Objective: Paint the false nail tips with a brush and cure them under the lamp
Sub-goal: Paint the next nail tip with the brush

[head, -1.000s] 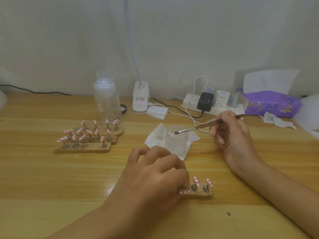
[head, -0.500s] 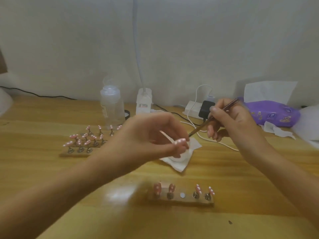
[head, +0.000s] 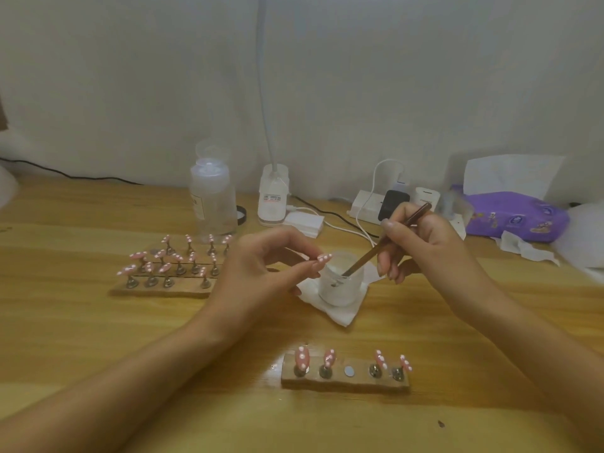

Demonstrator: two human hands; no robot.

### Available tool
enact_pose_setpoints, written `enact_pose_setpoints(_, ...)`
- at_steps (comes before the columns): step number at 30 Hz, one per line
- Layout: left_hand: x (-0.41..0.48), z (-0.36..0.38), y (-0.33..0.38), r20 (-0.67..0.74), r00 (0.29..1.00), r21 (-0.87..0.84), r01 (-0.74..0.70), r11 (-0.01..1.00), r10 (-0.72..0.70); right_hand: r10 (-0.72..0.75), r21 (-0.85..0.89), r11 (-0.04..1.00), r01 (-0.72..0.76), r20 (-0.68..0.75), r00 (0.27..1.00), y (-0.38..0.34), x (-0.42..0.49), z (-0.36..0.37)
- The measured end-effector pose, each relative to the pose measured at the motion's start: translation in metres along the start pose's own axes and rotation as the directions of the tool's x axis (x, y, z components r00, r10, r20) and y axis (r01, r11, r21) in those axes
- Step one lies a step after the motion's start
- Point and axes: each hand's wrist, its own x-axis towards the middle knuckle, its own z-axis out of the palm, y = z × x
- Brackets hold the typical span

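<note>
My left hand [head: 261, 266] pinches a pink false nail tip with white dots [head: 324, 257], held above the table just left of a small white jar [head: 340, 282]. My right hand [head: 425, 243] grips a thin brown brush [head: 385, 243] whose bristle end dips into the jar. In front of me lies a wooden holder [head: 344, 380] with several dotted pink tips on metal stands and one bare magnet spot in its middle. A second wooden holder [head: 163, 289] at the left carries several more pink tips.
The jar sits on a white tissue [head: 340, 313]. At the back stand a clear bottle [head: 212, 197], a white lamp base [head: 274, 197] with a gooseneck, a power strip [head: 369, 204] with cables, and a purple tissue pack [head: 516, 217].
My left hand lifted one tip off the near holder and raised it beside the jar. My right hand swung the brush down, so its tip now sits in the jar.
</note>
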Motion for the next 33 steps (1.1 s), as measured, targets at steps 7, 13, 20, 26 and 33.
enact_pose_setpoints(7, 0.001, 0.005, -0.006, -0.066, 0.998, 0.085, 0.000, 0.996, 0.006, 0.048, 0.160, 0.987, -0.019, -0.179, 0.983, 0.010, 0.001, -0.010)
enact_pose_setpoints(13, 0.002, 0.009, -0.013, -0.071, 0.997, 0.161, -0.012, 0.987, 0.024, 0.045, 0.223, 0.975, 0.010, -0.244, 0.969, 0.016, -0.004, -0.007)
enact_pose_setpoints(20, 0.001, 0.010, -0.015, -0.079, 0.997, 0.147, 0.026, 0.989, -0.014, -0.061, 0.004, 0.998, 0.062, -0.029, 0.998, -0.002, -0.006, 0.003)
enact_pose_setpoints(26, 0.002, 0.009, -0.018, -0.088, 0.994, 0.119, 0.074, 0.990, -0.064, -0.048, 0.031, 0.998, 0.049, -0.035, 0.998, -0.003, -0.007, 0.005)
enact_pose_setpoints(33, 0.002, 0.007, -0.019, -0.098, 0.992, 0.116, 0.089, 0.989, -0.077, 0.073, 0.217, 0.976, -0.022, -0.230, 0.971, 0.012, -0.007, -0.009)
